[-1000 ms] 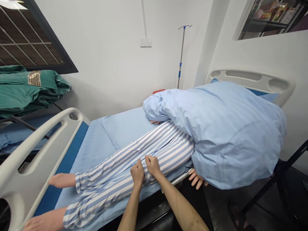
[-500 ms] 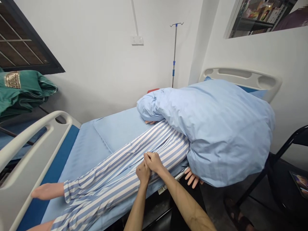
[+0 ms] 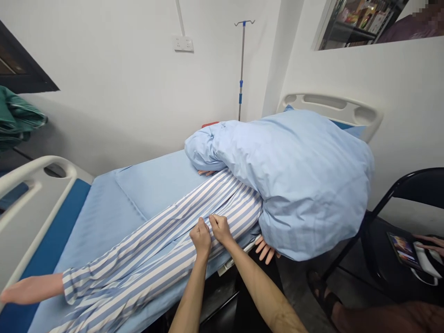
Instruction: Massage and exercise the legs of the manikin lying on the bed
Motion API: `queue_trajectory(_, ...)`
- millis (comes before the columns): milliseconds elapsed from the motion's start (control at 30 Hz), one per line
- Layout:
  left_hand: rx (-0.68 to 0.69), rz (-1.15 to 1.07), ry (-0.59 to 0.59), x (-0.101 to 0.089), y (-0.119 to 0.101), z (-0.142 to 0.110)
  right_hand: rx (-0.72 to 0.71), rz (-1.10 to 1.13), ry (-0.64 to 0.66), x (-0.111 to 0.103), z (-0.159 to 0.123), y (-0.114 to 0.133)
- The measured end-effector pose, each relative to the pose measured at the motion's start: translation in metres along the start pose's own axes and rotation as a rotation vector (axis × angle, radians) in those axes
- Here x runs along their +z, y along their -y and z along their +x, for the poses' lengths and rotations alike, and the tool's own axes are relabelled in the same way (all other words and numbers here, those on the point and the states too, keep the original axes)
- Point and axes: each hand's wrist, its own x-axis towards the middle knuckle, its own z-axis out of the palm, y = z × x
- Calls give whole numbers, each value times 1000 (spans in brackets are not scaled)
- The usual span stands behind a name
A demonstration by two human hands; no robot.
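Hospital bed [image 3: 104,217], figure's [image 3: 33,289] top half hidden under blue quilt [image 3: 305,185], left hand [image 3: 200,238] and right hand [image 3: 220,229] closed on striped trousers [image 3: 152,245]

An IV pole [image 3: 242,69] stands against the white wall [image 3: 121,83], with a double socket [image 3: 183,43] to its left, a dark-framed window [image 3: 21,64] farther left, and a black chair [image 3: 416,185] well right, on the dark floor [image 3: 298,291].

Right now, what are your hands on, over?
Left hand, right hand: both pinching the striped trousers. Pale blue quilt bunched just beyond them.
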Motion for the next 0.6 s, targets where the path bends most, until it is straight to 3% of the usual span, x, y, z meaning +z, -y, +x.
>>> queue_trajectory(167, 79, 210, 5, 18, 9, 0, 51, 61, 26, -3, 6, 2)
queue_trajectory(400, 106, 281, 30, 19, 11, 0, -142, -247, 83, -38, 26, 22)
queue_trajectory(600, 105, 228, 28, 17, 10, -2, -68, -409, 35, -45, 24, -13)
